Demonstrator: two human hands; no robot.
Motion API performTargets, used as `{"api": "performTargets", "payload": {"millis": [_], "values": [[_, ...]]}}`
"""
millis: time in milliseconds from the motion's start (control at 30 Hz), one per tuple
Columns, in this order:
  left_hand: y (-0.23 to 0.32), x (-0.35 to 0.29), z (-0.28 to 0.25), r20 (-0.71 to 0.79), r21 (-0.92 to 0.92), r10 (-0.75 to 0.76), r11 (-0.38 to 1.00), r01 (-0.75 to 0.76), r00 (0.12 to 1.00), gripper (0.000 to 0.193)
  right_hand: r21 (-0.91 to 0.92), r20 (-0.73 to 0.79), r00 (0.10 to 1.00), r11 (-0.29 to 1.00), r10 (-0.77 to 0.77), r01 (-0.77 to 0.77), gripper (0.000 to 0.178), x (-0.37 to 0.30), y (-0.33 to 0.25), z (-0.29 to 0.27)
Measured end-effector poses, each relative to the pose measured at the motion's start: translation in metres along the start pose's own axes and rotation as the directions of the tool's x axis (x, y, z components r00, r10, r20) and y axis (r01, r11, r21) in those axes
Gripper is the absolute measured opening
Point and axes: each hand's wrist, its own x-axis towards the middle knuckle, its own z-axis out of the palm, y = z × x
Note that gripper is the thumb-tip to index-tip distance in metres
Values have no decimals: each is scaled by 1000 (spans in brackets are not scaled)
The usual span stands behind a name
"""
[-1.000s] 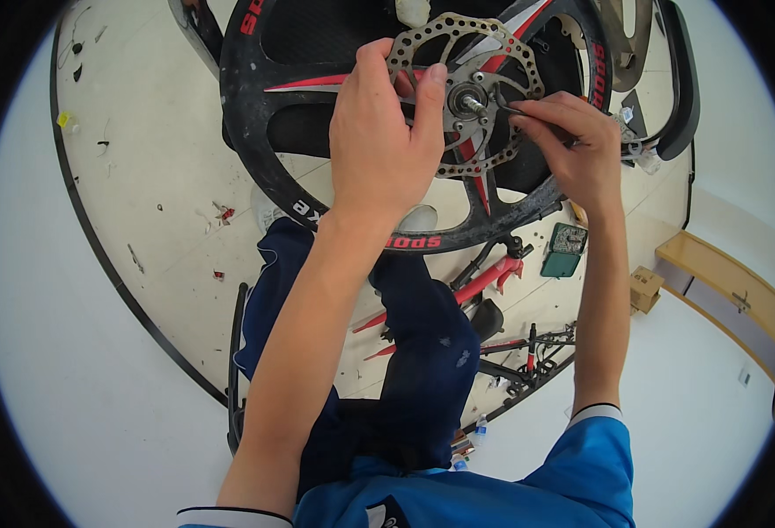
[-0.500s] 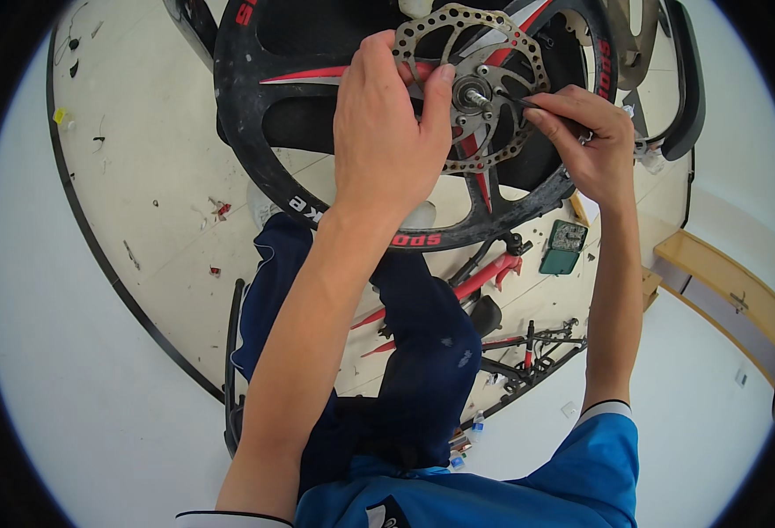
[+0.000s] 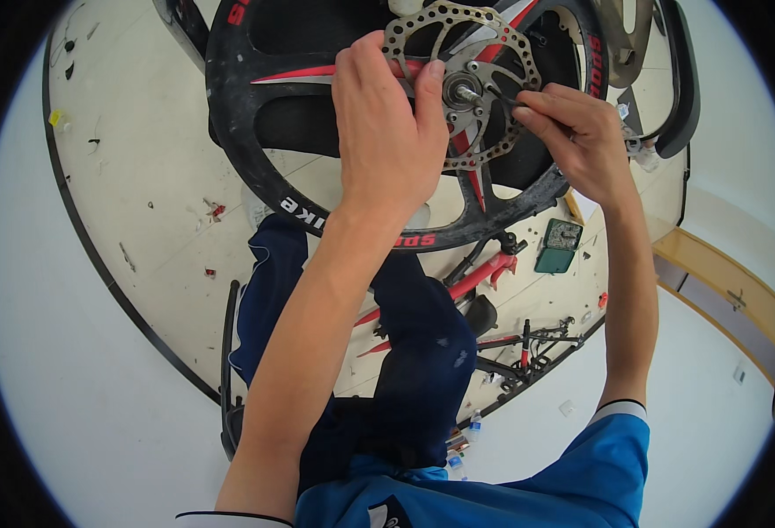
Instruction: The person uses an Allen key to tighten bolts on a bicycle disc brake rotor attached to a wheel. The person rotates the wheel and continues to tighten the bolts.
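Observation:
A black bicycle wheel [image 3: 232, 123] with red and silver spokes lies face up in front of me. On its hub sits a perforated metal brake disc [image 3: 529, 62], with a threaded axle [image 3: 466, 92] standing up from the centre. My left hand [image 3: 389, 141] is closed over the disc's left side, its thumb beside the hub and its fingertips partly hidden. In a pinch, my right hand [image 3: 576, 136] holds a thin dark hex key [image 3: 503, 97]; its tip reaches a bolt right of the axle.
A black seat lies under the wheel, with a curved armrest [image 3: 682, 79] at the right. On the floor are an opened green case [image 3: 556, 249], a red bicycle frame [image 3: 480, 275], dark bike parts [image 3: 528, 348] and scattered scraps [image 3: 216, 211]. A wooden-framed door [image 3: 726, 290] stands right.
My right hand has turned a little with the hex key, and its forearm has swung outward to the right. The left hand keeps its hold. The whole view has shifted slightly.

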Motion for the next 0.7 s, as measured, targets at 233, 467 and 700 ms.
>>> {"api": "performTargets", "payload": {"millis": [233, 467, 700], "values": [[-1, 0, 0, 5, -5, -11, 1000, 11, 1000, 45, 56, 32, 999, 998, 31, -33, 17, 1, 4, -1], [5, 0, 1, 4, -81, -91, 993, 91, 996, 37, 337, -87, 948, 904, 306, -261, 20, -17, -3, 30], [6, -1, 1, -7, -99, -102, 990, 100, 995, 36, 181, -322, 901, 953, 292, -244, 21, -25, -25, 52]]}}
